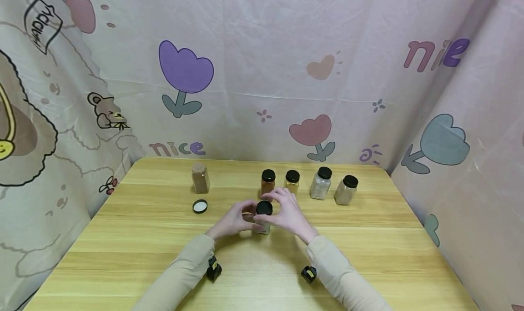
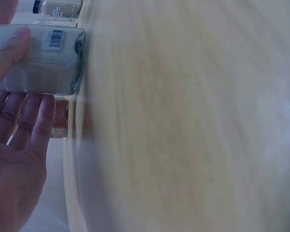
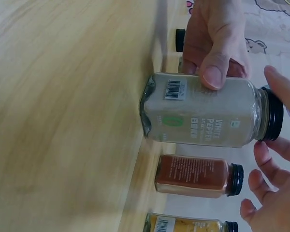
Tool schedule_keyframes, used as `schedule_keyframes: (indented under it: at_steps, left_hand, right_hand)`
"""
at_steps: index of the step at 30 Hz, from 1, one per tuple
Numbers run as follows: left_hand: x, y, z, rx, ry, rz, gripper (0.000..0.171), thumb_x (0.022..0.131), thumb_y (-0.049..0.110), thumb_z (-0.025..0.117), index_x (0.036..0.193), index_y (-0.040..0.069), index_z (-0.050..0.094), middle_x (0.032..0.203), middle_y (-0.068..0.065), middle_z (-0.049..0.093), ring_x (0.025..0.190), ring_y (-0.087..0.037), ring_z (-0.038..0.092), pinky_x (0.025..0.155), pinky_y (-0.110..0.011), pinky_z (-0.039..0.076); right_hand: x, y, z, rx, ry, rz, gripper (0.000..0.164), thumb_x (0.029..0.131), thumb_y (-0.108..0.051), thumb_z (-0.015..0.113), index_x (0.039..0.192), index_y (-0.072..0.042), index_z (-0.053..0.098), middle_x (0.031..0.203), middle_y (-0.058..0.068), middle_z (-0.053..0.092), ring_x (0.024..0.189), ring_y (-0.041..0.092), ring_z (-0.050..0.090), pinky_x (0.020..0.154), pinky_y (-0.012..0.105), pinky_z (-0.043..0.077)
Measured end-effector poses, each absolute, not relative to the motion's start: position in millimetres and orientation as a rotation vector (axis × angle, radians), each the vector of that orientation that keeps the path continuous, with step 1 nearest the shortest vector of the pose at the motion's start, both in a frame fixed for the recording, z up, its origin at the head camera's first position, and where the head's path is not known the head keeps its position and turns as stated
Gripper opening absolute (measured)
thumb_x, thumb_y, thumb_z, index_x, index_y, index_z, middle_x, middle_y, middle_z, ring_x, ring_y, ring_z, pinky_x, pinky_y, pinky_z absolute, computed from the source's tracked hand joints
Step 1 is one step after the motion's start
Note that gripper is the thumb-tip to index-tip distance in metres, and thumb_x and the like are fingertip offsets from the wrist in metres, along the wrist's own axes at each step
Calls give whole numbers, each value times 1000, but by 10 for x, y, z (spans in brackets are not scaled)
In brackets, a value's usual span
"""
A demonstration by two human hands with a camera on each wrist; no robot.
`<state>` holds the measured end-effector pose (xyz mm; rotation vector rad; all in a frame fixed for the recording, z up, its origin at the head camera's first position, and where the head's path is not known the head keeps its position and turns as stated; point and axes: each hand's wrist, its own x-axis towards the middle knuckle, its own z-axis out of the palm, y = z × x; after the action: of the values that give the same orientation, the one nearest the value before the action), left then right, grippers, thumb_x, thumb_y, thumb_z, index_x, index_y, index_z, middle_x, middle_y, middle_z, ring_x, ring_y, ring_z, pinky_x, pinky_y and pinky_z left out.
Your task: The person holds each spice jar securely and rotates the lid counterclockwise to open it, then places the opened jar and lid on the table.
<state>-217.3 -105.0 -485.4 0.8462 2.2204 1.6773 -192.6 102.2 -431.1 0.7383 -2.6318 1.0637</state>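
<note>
A clear glass jar of white pepper (image 3: pixel 198 111) with a black lid (image 3: pixel 274 115) stands upright on the table, in front of the person. My left hand (image 1: pixel 233 221) grips the jar's body from the left, thumb on the near face and fingers behind. From the right, my right hand (image 1: pixel 288 214) pinches the lid between thumb and fingers, its other fingers spread. The right wrist view shows the printed label and a barcode on the glass.
Behind stand jars with black lids: a red-brown one (image 1: pixel 268 183), a yellow one (image 1: pixel 292 179) and two pale ones (image 1: pixel 320 183), (image 1: pixel 346 190). An uncapped jar of brown powder (image 1: pixel 200 179) is at back left, a loose black lid (image 1: pixel 200 206) before it. A printed curtain (image 1: pixel 245 74) hangs behind.
</note>
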Motion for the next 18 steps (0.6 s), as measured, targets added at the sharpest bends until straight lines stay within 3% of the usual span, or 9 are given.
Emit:
schedule_keyframes:
  at_steps: [6, 11, 18]
  left_hand:
    - [-2177, -1052, -4861, 869, 2216, 1680, 47, 78, 9, 87, 119, 6, 64, 118, -12, 68, 109, -14, 66, 100, -24, 54]
    - [-2165, -1051, -4865, 868, 2188, 1701, 51, 79, 7, 86, 123, 2, 62, 122, -17, 67, 113, -23, 67, 98, -25, 56]
    - [-2143, -1058, -4855, 825, 2206, 1691, 54, 79, 9, 85, 126, -1, 60, 125, -20, 66, 116, -33, 66, 98, -27, 57]
  right_hand:
    - [-1922, 1015, -4294, 762, -2632, 984, 43, 73, -34, 90, 108, -12, 75, 104, 1, 66, 106, 19, 54, 90, 36, 38]
    - [-1917, 1041, -4249, 883, -2665, 1020, 40, 81, -28, 84, 117, -12, 73, 112, 2, 63, 115, 20, 52, 100, 48, 40]
    - [-1926, 1079, -4220, 1035, -2708, 1062, 41, 89, -20, 76, 128, -11, 68, 125, 5, 59, 125, 24, 47, 108, 52, 36]
